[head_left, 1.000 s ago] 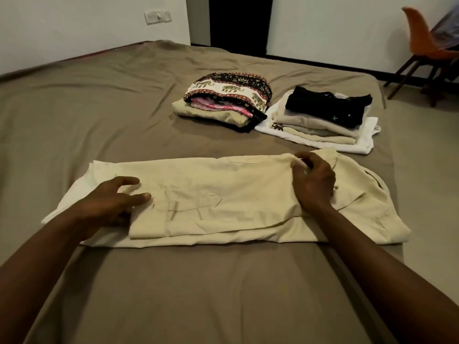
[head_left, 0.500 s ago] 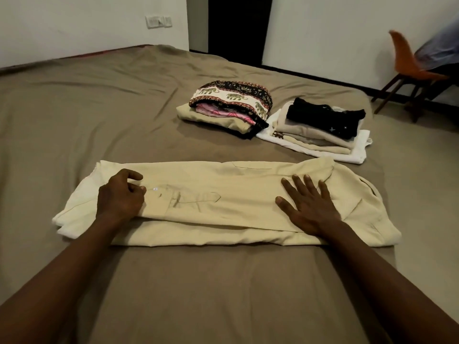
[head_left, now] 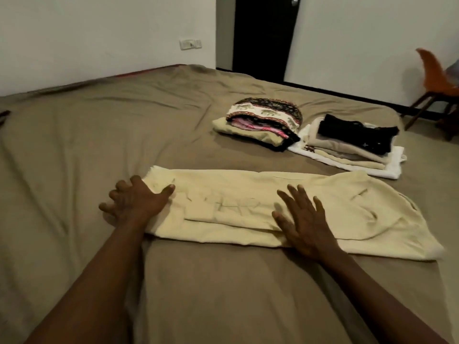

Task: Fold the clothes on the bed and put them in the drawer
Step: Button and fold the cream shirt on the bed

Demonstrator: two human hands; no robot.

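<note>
A cream shirt (head_left: 248, 207) lies folded into a long strip across the brown bed (head_left: 124, 135). My left hand (head_left: 134, 201) is at the strip's left end, thumb on the fabric and fingers spread, slightly bent, over the sheet. My right hand (head_left: 303, 219) presses flat on the shirt near its middle, fingers straight and apart. Behind the shirt sit two folded stacks: one topped by an elephant-print cloth (head_left: 263, 117), the other topped by a black garment (head_left: 357, 135) on white cloth.
A dark doorway (head_left: 263, 33) stands beyond the bed's far side. An orange chair (head_left: 437, 80) is on the floor at the right. The bed's right edge runs just past the shirt's right end. No drawer is in view.
My left hand slid left to the shirt's end and its fingers uncurled. My right hand shifted from the collar area toward the middle and now lies flat. The view swung left.
</note>
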